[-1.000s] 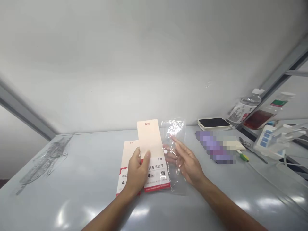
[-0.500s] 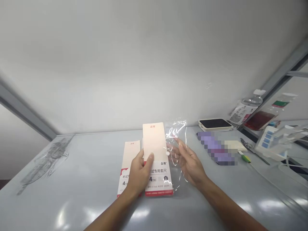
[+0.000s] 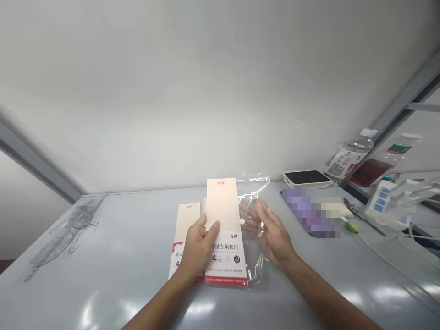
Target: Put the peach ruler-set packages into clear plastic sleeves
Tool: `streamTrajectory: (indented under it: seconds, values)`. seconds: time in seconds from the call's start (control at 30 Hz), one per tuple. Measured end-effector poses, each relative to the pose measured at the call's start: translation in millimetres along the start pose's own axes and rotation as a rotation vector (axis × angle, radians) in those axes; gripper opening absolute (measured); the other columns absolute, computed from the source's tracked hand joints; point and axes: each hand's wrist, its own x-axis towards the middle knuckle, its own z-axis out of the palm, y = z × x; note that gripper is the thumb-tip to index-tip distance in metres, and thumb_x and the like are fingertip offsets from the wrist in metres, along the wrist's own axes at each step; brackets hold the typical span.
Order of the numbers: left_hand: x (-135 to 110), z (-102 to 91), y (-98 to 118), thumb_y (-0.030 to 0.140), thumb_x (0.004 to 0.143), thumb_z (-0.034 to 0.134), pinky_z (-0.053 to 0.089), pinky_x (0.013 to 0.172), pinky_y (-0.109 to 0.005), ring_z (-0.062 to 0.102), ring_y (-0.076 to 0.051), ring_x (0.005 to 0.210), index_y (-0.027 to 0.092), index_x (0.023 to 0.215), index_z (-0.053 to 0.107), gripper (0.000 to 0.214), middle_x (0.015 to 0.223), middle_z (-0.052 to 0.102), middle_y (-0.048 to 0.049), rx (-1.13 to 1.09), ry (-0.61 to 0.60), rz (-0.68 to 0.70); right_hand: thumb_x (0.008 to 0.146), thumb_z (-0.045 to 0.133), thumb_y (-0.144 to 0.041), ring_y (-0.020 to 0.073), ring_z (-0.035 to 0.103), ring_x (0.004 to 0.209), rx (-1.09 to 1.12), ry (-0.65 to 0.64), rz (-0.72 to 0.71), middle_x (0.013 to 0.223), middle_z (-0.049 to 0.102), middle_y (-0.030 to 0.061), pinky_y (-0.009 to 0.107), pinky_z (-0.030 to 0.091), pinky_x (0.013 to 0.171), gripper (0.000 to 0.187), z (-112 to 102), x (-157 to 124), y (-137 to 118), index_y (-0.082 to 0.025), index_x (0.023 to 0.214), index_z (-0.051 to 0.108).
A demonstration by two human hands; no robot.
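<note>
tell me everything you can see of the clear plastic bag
The clear plastic bag is thin, glossy, see-through film, creased and catching bright glare along its top edge. Its left side lies behind the exam ruler set packet. The right hand touches it, fingers showing through the film. Whether it lies flat on the table is unclear.

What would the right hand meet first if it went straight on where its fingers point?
The right hand meets the clear plastic bag first, then the cream card packet, though depth is unclear.
</note>
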Motion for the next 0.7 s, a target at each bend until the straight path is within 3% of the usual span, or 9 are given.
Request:
streamTrajectory:
  seconds: [0.13,0.3,0.5,0.7]
  values:
    - [-1.7,1.1,-0.3,0.042,0.081,0.047,0.046,0.044,-0.024,0.056,-0.013,0.045,0.016,0.127,0.039,0.054,0.061,0.063,-0.0019,-0.003,-0.005,0.014,0.080,0.051,-0.045,0.0218,0.059,0.098,-0.028,0.013,-0.015,0.119,0.058,0.0021,0.034,0.049,0.079,0.056,-1.0,-0.5,1.0,-0.033,0.132,0.034]
    - [-4.9,2.2,0.6,0.038,0.080,0.050,0.038,0.036,-0.017,0.043,-0.007,0.037,0.020,0.140,0.007,0.075,0.047,0.049,0.0069,0.048,0.100,0.004,0.080,0.051,-0.045,0.0219,0.059,0.099,-0.038,-0.014,-0.029,0.122,0.056,0.0023,0.035,0.048,0.081,0.052,-2.5,0.0,-0.4,-0.033,0.129,0.038]
    - [-5.5,2.4,1.4,0.036,0.080,0.049,0.037,0.036,-0.016,0.041,-0.007,0.037,0.024,0.140,0.006,0.074,0.042,0.040,0.0100,0.070,0.099,-0.008,0.079,0.053,-0.045,0.0230,0.057,0.101,-0.011,-0.056,-0.037,0.122,0.055,0.0036,0.038,0.046,0.084,0.052,-2.9,2.1,0.7,-0.033,0.128,0.040]
    - [-5.3,2.7,1.9,0.039,0.079,0.050,0.040,0.039,-0.018,0.046,-0.008,0.039,0.022,0.140,0.004,0.078,0.048,0.049,0.0071,0.063,0.058,-0.006,0.080,0.052,-0.041,0.0223,0.058,0.098,0.041,-0.082,-0.030,0.117,0.059,0.0050,0.037,0.045,0.083,0.053,-2.7,2.5,1.8,-0.030,0.130,0.037]
